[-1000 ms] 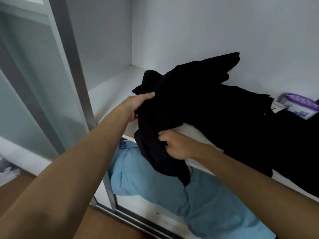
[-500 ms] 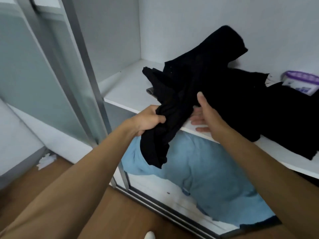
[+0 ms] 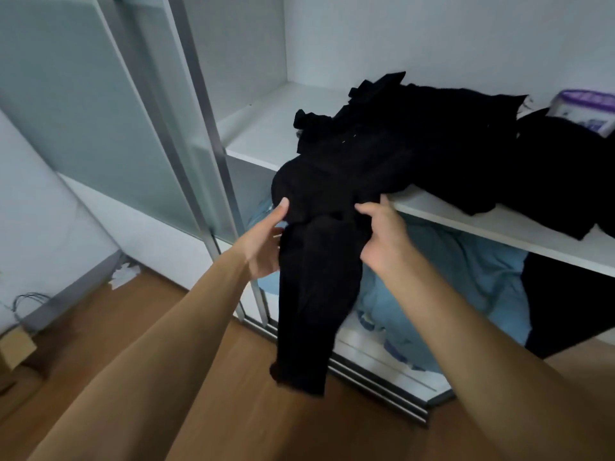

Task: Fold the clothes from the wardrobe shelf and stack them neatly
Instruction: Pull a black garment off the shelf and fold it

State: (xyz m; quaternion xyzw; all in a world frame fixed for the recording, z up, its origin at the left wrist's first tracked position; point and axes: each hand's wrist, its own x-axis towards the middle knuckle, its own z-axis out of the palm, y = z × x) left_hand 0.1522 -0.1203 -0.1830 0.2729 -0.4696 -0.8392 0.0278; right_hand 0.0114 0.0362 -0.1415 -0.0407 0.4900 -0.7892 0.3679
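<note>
From my feed, the black garment hangs over the front edge of the wardrobe shelf. Its upper part is bunched on the shelf lip and its lower part dangles down past the door track toward the wooden floor. Both hands hold it just below the shelf edge.

The left hand has its palm turned inward. The thumb lies on the front of the cloth and the fingers tuck in behind, so it pinches the garment's left side. The right hand comes in from the other side with its fingers curled over the fabric, gripping the right edge. Both forearms reach up from the bottom of my view, bare.

Behind the held piece, a pile of black clothes spreads along the shelf to the right. At the far right sits a purple-lidded container. It carries a printed label, but the print is too blurred for me to read.

Under the shelf lies a heap of light blue cloth, with more dark fabric to its right. To the left stands a frosted sliding door in a metal frame. By the wall on the floor are crumpled white paper, a loop of wire and a small cardboard box.
</note>
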